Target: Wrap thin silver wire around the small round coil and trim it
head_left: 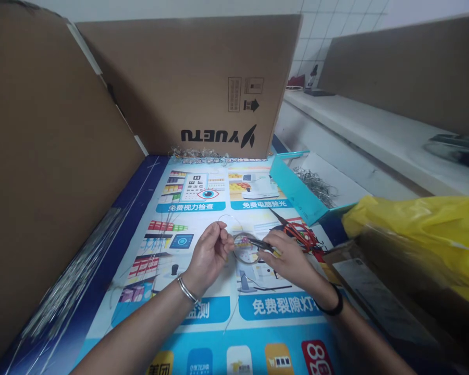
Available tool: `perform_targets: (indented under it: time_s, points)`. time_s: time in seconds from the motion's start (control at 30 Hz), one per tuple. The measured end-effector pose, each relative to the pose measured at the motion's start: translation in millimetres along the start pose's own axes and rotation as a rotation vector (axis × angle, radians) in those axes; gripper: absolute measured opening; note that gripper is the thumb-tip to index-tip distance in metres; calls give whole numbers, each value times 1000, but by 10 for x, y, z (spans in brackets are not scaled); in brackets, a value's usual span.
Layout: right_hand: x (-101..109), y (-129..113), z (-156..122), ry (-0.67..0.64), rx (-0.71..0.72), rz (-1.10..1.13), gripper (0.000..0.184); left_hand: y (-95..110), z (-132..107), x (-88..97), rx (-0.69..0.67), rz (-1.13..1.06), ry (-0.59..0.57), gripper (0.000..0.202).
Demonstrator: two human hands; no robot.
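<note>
My left hand [213,250] is closed in a pinch at the left side of a round ring of thin wire [247,262]. A loose wire end curves up above the fingers. In my right hand [287,255] is a pair of pliers [261,244] with dark jaws and a bit of yellow at the handles. The jaws point left and lie across the upper part of the ring; whether they grip the wire is too small to tell. A thin wire [234,307] trails below the hands over the printed sheet [214,333].
A teal box [297,192] holds tangled wire pieces [316,185]. Red cords or handles [303,237] lie beside a dark pointed tool. Straight wires [78,276] lie bundled at left. Cardboard [195,67] walls the back and left; a yellow bag [422,224] sits at right.
</note>
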State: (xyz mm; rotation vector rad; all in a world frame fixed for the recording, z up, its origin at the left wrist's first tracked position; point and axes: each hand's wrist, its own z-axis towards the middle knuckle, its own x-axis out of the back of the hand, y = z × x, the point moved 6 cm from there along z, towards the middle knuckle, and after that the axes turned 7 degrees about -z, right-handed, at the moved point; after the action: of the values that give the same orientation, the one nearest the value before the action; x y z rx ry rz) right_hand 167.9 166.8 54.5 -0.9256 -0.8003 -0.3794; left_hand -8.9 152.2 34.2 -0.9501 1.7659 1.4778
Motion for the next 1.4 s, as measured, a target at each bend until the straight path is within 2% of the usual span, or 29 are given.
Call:
perform_targets:
  time_s: [0.1,0.2,0.3,0.37,0.63,0.8,1.0,1.17,1.4]
  points:
    - [25,69,-15,-50,-188,234,21,-57,-37,-23,36,149,-21,17]
    - [-38,59,-74,-71,-356,570,22,-191,-87,-45,150,290,-69,22]
    - [-160,-1,-122,-103,-433,841,26,-288,-111,-31,216,343,-102,23]
    - [-228,-12,-134,-105,-465,933,25,-306,-107,-17,219,342,-112,23]
    - [-262,108,-108,108,-536,1109,21,-300,-125,-68,220,325,-200,25]
    - [-303,59,-124,81,-569,1191,23,-287,-99,-19,180,373,-184,24]
    - [-299,59,-148,163,-547,1177,20,-284,-78,-25,149,325,-202,24]
    - [-312,76,-144,180,-532,1152,19,-252,-83,-55,124,263,-189,27]
    - [-363,51,-149,85,-506,1050,21,-198,-61,5,79,206,-98,27]
